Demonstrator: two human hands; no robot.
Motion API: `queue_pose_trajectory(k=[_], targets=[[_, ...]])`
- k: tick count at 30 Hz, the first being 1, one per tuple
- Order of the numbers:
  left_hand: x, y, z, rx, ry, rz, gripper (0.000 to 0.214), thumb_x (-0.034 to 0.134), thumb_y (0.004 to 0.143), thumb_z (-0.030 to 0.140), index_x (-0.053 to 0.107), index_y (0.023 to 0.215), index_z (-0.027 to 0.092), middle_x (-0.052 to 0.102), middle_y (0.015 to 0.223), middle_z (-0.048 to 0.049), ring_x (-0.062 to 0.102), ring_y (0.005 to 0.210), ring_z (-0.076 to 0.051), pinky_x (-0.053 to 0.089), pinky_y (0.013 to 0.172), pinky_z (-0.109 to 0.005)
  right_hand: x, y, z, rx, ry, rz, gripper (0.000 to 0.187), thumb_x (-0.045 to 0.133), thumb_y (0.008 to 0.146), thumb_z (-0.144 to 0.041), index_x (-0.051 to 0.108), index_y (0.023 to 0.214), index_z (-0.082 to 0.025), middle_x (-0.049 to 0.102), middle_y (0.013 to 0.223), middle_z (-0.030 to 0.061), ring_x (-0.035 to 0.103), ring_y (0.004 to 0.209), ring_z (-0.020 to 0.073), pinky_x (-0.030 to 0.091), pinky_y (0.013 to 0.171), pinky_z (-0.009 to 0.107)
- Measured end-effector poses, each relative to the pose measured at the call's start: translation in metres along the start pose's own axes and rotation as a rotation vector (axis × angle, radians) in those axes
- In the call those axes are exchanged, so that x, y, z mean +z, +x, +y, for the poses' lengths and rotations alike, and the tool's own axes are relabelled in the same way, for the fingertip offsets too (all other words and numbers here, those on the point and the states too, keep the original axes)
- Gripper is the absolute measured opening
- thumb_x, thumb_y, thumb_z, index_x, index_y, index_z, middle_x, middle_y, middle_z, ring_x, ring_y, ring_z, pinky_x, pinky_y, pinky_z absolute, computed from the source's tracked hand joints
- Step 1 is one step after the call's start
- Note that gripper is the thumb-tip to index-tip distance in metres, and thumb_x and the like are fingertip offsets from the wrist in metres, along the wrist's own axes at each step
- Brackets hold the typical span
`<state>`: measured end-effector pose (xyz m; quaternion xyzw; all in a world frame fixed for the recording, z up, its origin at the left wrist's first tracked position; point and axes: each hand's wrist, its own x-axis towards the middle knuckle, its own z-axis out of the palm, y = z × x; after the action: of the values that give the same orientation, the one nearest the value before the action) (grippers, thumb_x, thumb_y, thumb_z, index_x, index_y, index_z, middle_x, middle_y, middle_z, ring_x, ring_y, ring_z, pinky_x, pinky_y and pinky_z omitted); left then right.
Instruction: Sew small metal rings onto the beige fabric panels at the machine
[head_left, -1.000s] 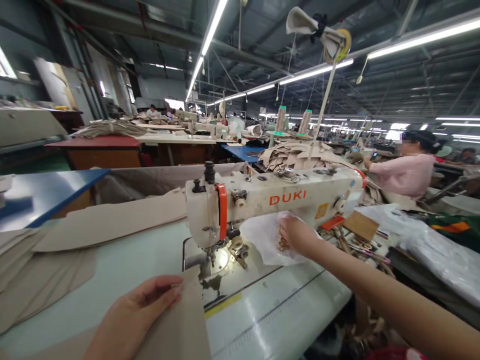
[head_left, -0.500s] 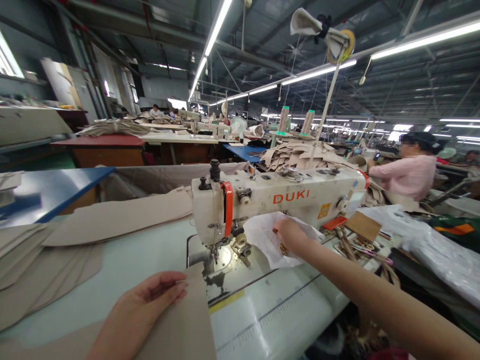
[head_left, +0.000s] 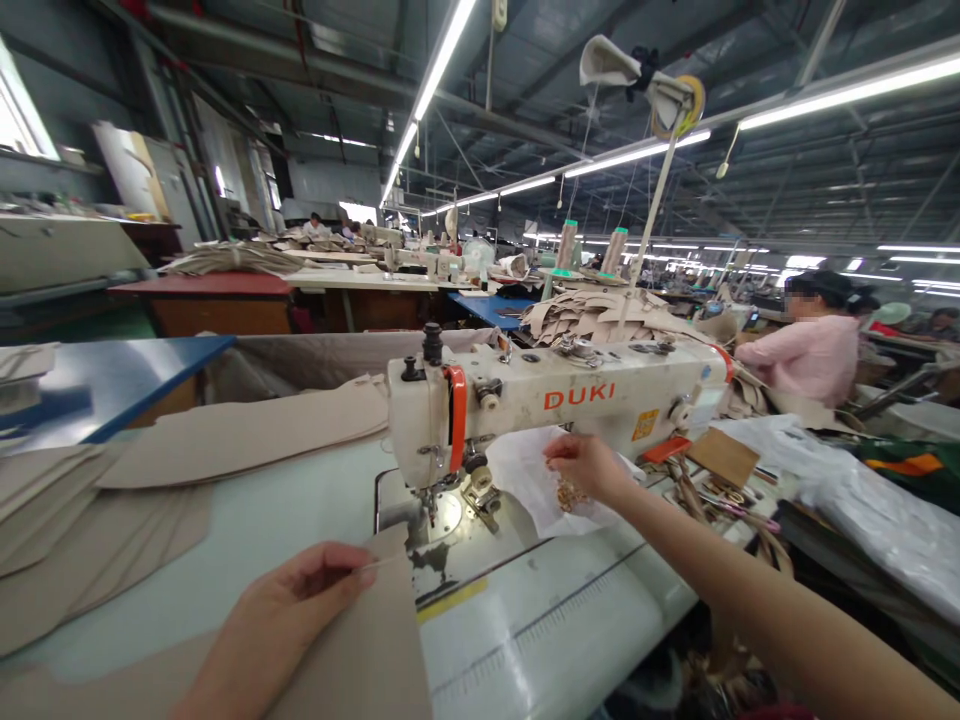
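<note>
My left hand (head_left: 300, 610) pinches the top edge of a beige fabric panel (head_left: 367, 650) between thumb and fingers, in front of the sewing machine (head_left: 517, 395). Over a white plastic sheet or bag (head_left: 529, 475), my right hand (head_left: 589, 465) has its fingertips pressed together. Whatever they hold is too small to make out. Small gold-coloured metal pieces (head_left: 570, 493) lie on the white plastic, just below that hand. The machine's needle and presser foot (head_left: 433, 505) stand between my two hands, with no fabric under them.
Stacked beige panels (head_left: 97, 530) lie on the left of the table, and a long one (head_left: 255, 435) behind. Scissors (head_left: 727, 500) and a brown block (head_left: 724, 455) sit at the right. A person in pink (head_left: 802, 350) works beyond. Thread cones (head_left: 566, 245) stand behind the machine.
My right hand has lifted slightly and drawn back from the gold-coloured pieces, so more of them show. My left hand stays on the panel.
</note>
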<state>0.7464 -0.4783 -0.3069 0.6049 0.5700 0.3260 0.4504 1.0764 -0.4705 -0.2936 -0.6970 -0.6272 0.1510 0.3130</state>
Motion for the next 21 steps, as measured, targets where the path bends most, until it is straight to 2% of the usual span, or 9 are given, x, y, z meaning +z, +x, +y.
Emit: queue_pose_trajectory(k=[4, 6, 9, 11, 17, 21], targets=[[0.002, -0.001, -0.003, 0.086, -0.038, -0.032, 0.029, 0.066, 0.056, 0.048, 0.065, 0.062, 0.020, 0.065, 0.063, -0.0003, 0.059, 0.063, -0.020, 0.045, 0.057, -0.026, -0.001, -0.028, -0.015, -0.072, 0.309, -0.034, 0.027, 0.065, 0.077, -0.035, 0.070, 0.093, -0.015, 0.072, 0.084, 0.0067, 0.068, 0.076, 0.0181, 0.053, 0.069, 0.031], [0.003, -0.002, -0.004, 0.116, -0.054, -0.049, 0.028, 0.067, 0.058, 0.046, 0.066, 0.063, 0.019, 0.064, 0.062, -0.0001, 0.058, 0.062, -0.019, 0.044, 0.057, -0.025, 0.002, -0.044, -0.027, -0.054, 0.552, -0.074, 0.031, 0.071, 0.071, -0.039, 0.071, 0.090, -0.016, 0.073, 0.084, 0.0066, 0.068, 0.075, 0.0172, 0.054, 0.070, 0.031], [0.006, -0.007, -0.003, 0.118, -0.105, -0.058, 0.025, 0.069, 0.060, 0.042, 0.066, 0.065, 0.018, 0.062, 0.061, 0.0007, 0.056, 0.061, -0.017, 0.042, 0.057, -0.024, 0.013, -0.065, -0.049, 0.129, 1.051, -0.200, 0.028, 0.082, 0.059, -0.032, 0.072, 0.081, -0.017, 0.073, 0.080, 0.0038, 0.067, 0.072, 0.0132, 0.054, 0.073, 0.026], [0.008, -0.011, -0.002, 0.103, -0.166, -0.071, 0.024, 0.070, 0.059, 0.040, 0.065, 0.065, 0.018, 0.062, 0.060, 0.0009, 0.054, 0.059, -0.016, 0.041, 0.056, -0.024, 0.023, -0.075, -0.064, 0.248, 1.247, -0.297, 0.026, 0.084, 0.056, -0.025, 0.072, 0.077, -0.017, 0.072, 0.079, 0.0022, 0.068, 0.071, 0.0110, 0.054, 0.071, 0.020], [0.008, -0.016, -0.003, 0.131, -0.304, -0.107, 0.023, 0.073, 0.058, 0.036, 0.064, 0.063, 0.015, 0.059, 0.058, 0.0008, 0.051, 0.055, -0.012, 0.038, 0.053, -0.022, 0.055, -0.082, -0.088, 0.302, 1.356, -0.474, 0.022, 0.082, 0.060, -0.023, 0.069, 0.077, -0.016, 0.073, 0.085, 0.0031, 0.069, 0.075, 0.0105, 0.054, 0.068, 0.016], [0.007, -0.018, -0.003, 0.169, -0.301, -0.106, 0.022, 0.071, 0.062, 0.035, 0.064, 0.065, 0.015, 0.060, 0.059, 0.0002, 0.051, 0.055, -0.012, 0.039, 0.053, -0.022, 0.077, -0.075, -0.088, 0.218, 1.175, -0.423, 0.019, 0.079, 0.062, -0.027, 0.069, 0.075, -0.017, 0.072, 0.078, 0.0020, 0.068, 0.070, 0.0120, 0.053, 0.066, 0.020]])
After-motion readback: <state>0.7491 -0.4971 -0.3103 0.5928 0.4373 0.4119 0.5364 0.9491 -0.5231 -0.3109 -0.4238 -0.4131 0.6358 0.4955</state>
